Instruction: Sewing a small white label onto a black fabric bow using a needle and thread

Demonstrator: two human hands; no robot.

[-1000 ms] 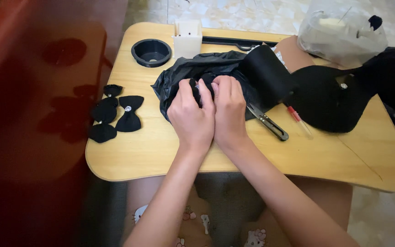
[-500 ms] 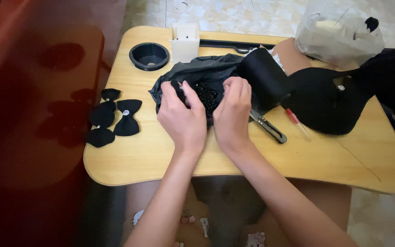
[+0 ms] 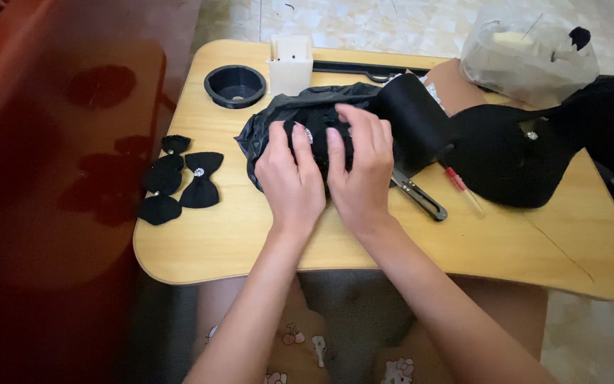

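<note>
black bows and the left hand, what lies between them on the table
Only bare wood. In the head view the tabletop shows nothing between the bows and the left hand, which rests on the black plastic bag.

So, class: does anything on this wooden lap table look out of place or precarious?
Yes: the black fabric bows sit at the wooden lap table's left edge, the lowest seemingly overhanging it.
</note>
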